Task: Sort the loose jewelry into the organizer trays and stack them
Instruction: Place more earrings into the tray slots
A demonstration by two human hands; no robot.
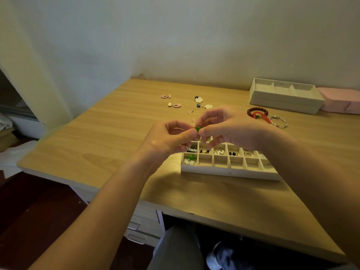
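Both my hands, left (171, 136) and right (224, 127), pinch the green bead (198, 129) above the tray (229, 171); a slip could bounce it off the worktop (97, 145).

— Where's the grid tray (229, 170)?
— Flat on the counter (109, 137). It is white, and its middle cells hold small dark and pale pieces. A green bead (191, 157) lies in its seven o'clock corner cell.
— What's still loose?
— A second green bead (198, 129), held above the tray's eleven o'clock corner. From the tray, pink ring earrings (176, 105) lie at ten o'clock, white flower earrings (198, 99) at eleven and bracelets (257, 112) at one. Beyond them stands the deep tray (282, 103), also white.
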